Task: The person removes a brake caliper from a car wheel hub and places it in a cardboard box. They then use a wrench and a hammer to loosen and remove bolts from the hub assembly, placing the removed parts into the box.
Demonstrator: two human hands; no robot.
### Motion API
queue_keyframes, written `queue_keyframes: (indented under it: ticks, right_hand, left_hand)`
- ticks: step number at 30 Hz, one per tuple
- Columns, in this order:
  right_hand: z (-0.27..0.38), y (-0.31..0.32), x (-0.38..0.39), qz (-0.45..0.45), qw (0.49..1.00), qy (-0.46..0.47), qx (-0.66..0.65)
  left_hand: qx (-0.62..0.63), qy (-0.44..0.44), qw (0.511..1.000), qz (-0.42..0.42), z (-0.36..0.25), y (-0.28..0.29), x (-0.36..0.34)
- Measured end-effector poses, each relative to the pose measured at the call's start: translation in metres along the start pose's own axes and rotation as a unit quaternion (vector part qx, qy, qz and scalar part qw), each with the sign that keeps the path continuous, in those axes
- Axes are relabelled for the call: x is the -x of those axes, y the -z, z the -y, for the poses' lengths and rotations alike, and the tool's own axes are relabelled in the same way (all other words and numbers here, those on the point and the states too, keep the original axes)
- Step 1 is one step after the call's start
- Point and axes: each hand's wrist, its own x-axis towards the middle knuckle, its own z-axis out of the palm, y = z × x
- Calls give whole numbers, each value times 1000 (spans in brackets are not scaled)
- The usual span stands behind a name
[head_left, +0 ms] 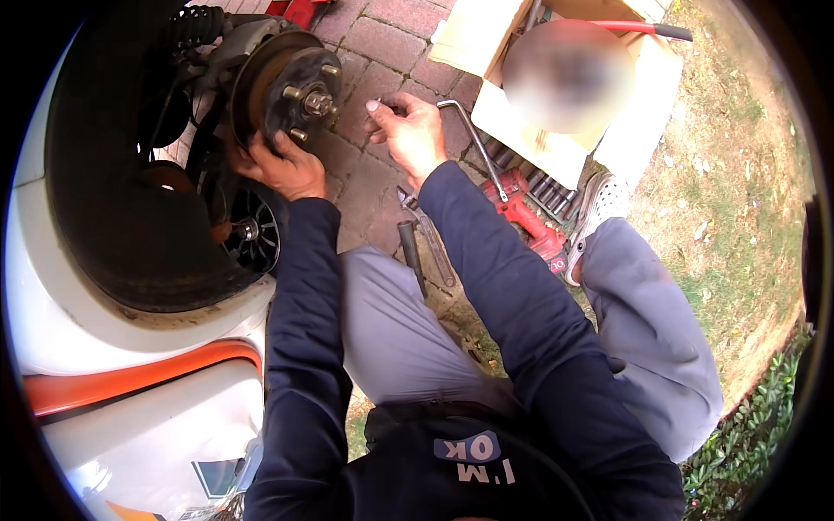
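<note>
My left hand (287, 169) has its fingers curled at the lower edge of the rusty brake disc (260, 78), beside the car's open wheel arch. The hub (309, 91) faces outward with several studs around a central nut. My right hand (401, 130), to the right of the hub, is closed with its fingertips together around something too small to make out. Just right of that hand lies an L-shaped steel bar (473, 139), its lower end over a red cordless power tool (526, 217). An adjustable wrench (434, 243) and a dark cylindrical handle (408, 252) lie below, near my knee.
A cardboard box (473, 39) at upper right holds a blurred object and a red-handled tool (643, 28). A socket set (547, 191) sits below it. White bodywork (78, 313) fills the left. Brick paving (382, 39), grass (730, 191) and a hedge (747, 434) surround me.
</note>
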Motion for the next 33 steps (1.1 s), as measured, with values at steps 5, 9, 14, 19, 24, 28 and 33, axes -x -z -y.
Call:
queue_keyframes:
  ticks: [5, 9, 14, 19, 24, 28, 33]
  right_hand:
    - [1, 6, 1, 3, 999, -9, -51]
    - [13, 0, -6, 11, 996, -1, -94]
    - [25, -10, -22, 27, 996, 50, -68]
    - [30, -23, -37, 22, 989, 139, 37]
    - [36, -30, -35, 41, 984, 133, 113]
    - [43, -32, -34, 51, 960, 188, 201]
    - [48, -29, -40, 120, 914, 290, 257]
  left_hand:
    - [-49, 183, 982, 10, -9, -13, 60]
    - [92, 385, 915, 77, -15, -27, 72]
    - [349, 614, 701, 99, -21, -13, 57]
    - [516, 710, 478, 32, -54, 26, -17]
    - [461, 690, 553, 74, -52, 17, -27]
    - [507, 685, 522, 17, -52, 11, -17]
    - [563, 676, 475, -30, -56, 2, 0]
